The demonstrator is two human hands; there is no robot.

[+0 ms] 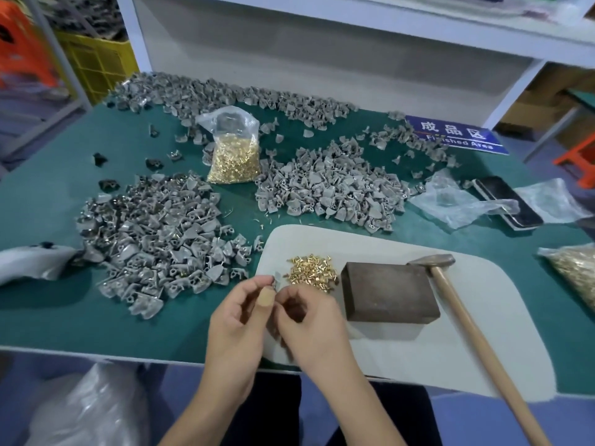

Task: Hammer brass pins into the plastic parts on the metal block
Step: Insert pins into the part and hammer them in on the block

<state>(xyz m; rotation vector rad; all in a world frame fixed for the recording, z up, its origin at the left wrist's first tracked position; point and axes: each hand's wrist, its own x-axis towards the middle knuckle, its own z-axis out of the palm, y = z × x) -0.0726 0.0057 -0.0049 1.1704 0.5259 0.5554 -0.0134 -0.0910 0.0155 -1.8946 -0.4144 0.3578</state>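
Fingers of left hand [240, 312] pinching small grey plastic part [276, 280], right hand [302, 312] curling close against it, contents hidden, near table's front edge, loose brass pins [312, 269] just beyond, metal block [388, 291] and hammer [463, 313] lying on white mat [418, 349].

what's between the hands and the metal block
In the head view, the loose brass pins lie on the white mat between the hands' fingertips, left hand, right hand, and the metal block.
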